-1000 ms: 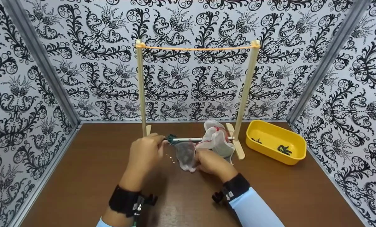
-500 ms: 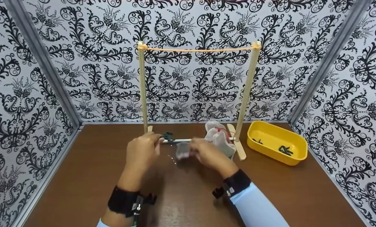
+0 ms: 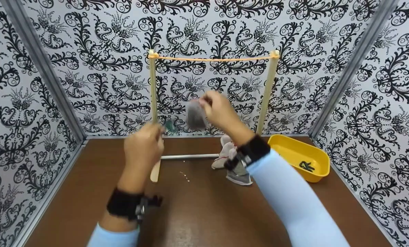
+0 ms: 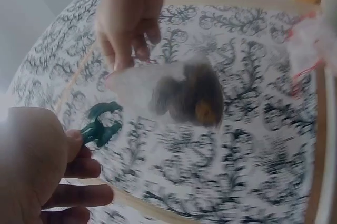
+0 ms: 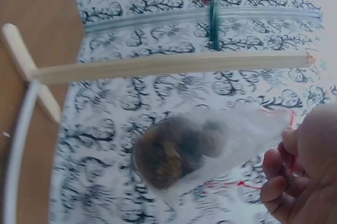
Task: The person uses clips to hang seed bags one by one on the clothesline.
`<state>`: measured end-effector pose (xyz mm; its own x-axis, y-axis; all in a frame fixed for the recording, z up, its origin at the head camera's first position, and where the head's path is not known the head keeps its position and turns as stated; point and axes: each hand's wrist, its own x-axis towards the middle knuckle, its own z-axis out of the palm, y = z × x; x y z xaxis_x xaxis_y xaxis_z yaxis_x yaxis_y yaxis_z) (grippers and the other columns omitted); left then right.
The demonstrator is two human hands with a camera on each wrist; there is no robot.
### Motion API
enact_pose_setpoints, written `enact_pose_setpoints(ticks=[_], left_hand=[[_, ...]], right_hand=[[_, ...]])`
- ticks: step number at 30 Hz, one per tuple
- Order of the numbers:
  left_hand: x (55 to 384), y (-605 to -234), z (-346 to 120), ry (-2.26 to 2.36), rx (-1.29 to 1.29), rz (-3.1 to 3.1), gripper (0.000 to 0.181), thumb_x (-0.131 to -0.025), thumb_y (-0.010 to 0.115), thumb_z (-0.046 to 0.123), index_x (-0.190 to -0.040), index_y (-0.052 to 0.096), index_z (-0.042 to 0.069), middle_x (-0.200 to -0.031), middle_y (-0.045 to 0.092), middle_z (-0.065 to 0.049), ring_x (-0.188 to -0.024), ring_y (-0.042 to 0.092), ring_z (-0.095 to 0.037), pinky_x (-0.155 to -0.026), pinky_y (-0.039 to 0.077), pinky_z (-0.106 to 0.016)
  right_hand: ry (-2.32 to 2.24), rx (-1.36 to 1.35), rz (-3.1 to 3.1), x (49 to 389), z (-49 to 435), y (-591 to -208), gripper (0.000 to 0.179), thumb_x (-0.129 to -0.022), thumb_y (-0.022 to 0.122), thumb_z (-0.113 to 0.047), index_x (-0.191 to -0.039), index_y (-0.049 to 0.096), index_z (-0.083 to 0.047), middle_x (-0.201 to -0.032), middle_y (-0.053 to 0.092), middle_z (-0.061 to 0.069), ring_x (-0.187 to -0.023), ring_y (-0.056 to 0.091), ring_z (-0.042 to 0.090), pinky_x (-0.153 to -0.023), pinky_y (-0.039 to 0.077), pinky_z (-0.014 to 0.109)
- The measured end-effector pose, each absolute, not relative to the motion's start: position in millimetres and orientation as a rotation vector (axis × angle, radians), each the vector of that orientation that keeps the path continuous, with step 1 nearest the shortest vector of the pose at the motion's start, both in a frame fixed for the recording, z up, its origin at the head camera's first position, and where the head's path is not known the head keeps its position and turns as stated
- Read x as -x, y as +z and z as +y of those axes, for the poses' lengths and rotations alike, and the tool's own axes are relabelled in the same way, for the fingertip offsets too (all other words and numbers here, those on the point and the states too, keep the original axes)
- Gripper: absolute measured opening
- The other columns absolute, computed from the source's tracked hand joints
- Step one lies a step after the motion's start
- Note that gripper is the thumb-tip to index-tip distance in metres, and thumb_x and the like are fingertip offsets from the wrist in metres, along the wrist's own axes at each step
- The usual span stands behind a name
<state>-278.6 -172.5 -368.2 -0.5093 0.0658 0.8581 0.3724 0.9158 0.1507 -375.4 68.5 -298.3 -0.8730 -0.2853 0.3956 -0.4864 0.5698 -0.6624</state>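
My right hand (image 3: pixel 220 109) pinches a white mesh drawstring bag (image 3: pixel 195 115) by its red-edged top, and the bag hangs in the air between two wooden posts. Dark lumps and an orange-brown piece show through the mesh (image 5: pixel 168 153) in the right wrist view, along with a loose red cord (image 5: pixel 241 183). My left hand (image 3: pixel 143 144) holds a green clothespin (image 4: pixel 100 124) between thumb and fingers, its prongs pointing towards the bag. Above both hands, an orange string (image 3: pixel 211 59) runs from post to post; the bag is below it.
White mesh bags (image 3: pixel 237 168) with red cords lie by the right post (image 3: pixel 268 89), partly behind my right forearm. A yellow tray (image 3: pixel 323 173) with green clothespins (image 3: pixel 306 166) stands at the right. A white rod (image 3: pixel 189 156) joins the stand's feet; small white bits (image 3: pixel 185 176) dot the table.
My right hand has lifted the mesh bag from the table up towards the string. My left hand has risen too, bringing the green clothespin up off the rod area.
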Motion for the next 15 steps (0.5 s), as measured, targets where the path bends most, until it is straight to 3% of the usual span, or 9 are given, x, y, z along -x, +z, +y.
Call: enact_pose_setpoints(ticks=[4,9,13,15], left_hand=[[293.6,-310.6,-172.6,-0.343,0.345,-2.029,0.010,-0.102,0.071,-0.002,-0.099,0.080,-0.001,-0.092,0.083,-0.017,-0.048,0.060,-0.027,-0.042,0.044,-0.035],[314.7,-243.6,-166.1,-0.301,0.311,-2.098,0.025,-0.116,0.063,0.014,-0.109,0.078,-0.004,-0.103,0.083,-0.019,-0.057,0.063,-0.032,-0.048,0.051,-0.041],[331.8,-210.8,-159.8,-0.191,0.228,-2.240,0.022,-0.115,0.065,0.016,-0.120,0.079,0.000,-0.118,0.082,-0.014,-0.067,0.069,-0.032,-0.055,0.057,-0.040],[339.4,-201.3,-156.8,-0.147,0.197,-2.310,0.021,-0.113,0.065,0.013,-0.124,0.079,0.002,-0.117,0.081,-0.012,-0.073,0.074,-0.033,-0.060,0.061,-0.041]], right_hand=[[1.211,-0.571,-2.484,385.0,55.3,-261.9,0.016,-0.117,0.060,-0.015,-0.121,0.071,-0.004,-0.124,0.075,0.011,-0.111,0.073,0.023,-0.096,0.066,0.029],[1.263,-0.502,-2.392,391.6,44.1,-235.9,0.016,-0.117,0.061,-0.017,-0.123,0.071,-0.006,-0.127,0.075,0.011,-0.101,0.075,0.019,-0.087,0.067,0.024],[1.328,-0.497,-2.338,390.8,36.9,-228.0,0.014,-0.117,0.061,-0.015,-0.122,0.070,-0.005,-0.126,0.074,0.012,-0.089,0.078,0.020,-0.077,0.067,0.025],[1.353,-0.498,-2.307,391.2,34.0,-227.2,0.014,-0.117,0.061,-0.013,-0.123,0.069,-0.004,-0.125,0.074,0.014,-0.087,0.079,0.021,-0.074,0.068,0.027]])
